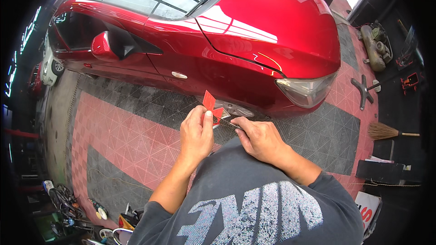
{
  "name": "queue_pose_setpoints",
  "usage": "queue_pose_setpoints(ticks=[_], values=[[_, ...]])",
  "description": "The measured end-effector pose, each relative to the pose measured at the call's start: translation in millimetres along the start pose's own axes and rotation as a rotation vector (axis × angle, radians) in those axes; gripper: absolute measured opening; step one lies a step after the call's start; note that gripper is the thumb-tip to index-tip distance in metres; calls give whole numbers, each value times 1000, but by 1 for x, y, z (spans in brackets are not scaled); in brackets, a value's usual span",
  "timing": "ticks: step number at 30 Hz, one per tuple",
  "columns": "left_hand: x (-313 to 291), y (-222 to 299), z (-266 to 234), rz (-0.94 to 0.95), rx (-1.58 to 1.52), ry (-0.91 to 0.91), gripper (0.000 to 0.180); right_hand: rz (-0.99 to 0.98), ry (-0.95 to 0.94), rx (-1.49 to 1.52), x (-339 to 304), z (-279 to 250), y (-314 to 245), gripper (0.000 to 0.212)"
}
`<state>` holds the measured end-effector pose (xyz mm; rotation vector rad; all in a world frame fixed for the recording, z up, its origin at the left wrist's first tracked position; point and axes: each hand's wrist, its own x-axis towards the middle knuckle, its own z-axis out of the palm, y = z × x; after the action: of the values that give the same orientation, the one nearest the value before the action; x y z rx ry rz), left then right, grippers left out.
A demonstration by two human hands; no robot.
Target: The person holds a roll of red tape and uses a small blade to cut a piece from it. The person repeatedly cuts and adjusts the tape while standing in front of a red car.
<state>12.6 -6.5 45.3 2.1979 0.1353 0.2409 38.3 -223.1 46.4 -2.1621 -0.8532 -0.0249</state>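
Observation:
In front of my chest, my left hand [197, 131] is closed in a pinch on a flat, bent red piece [209, 100] with pointed corners. Beside it, the fingers of my right hand [261, 137] are closed round a slim, dark metallic tool [234, 124]; its kind is too small to make out. The tool's far end meets the red piece near my left fingertips, and I cannot tell if they touch. Just beyond both hands stands a glossy red car [181, 50], its front wheel [236, 109] partly hidden behind the red piece and my fingers.
Red and grey grid tiles [131, 136] cover the floor. At right are an air compressor [376, 47], a black-legged stand [362, 91], a straw broom [385, 131] and a dark box [381, 170]. A power tool [98, 208] lies lower left. A white car [51, 66] stands far left.

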Motion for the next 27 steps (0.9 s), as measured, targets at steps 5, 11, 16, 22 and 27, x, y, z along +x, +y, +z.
queue_pose_setpoints(ticks=[5,11,16,22,27], values=[[0,7,-2,40,84,6,19,0,-18,-45,-2,0,5,23],[-1,3,1,85,153,-8,16,44,-63,-68,-1,-1,2,22],[-2,3,4,55,148,-3,16,42,-112,-101,-2,6,7,24],[-4,-6,9,61,181,35,18,57,-224,-181,7,13,4,25],[-6,-5,12,52,207,-6,17,52,-276,-205,16,20,2,22]])
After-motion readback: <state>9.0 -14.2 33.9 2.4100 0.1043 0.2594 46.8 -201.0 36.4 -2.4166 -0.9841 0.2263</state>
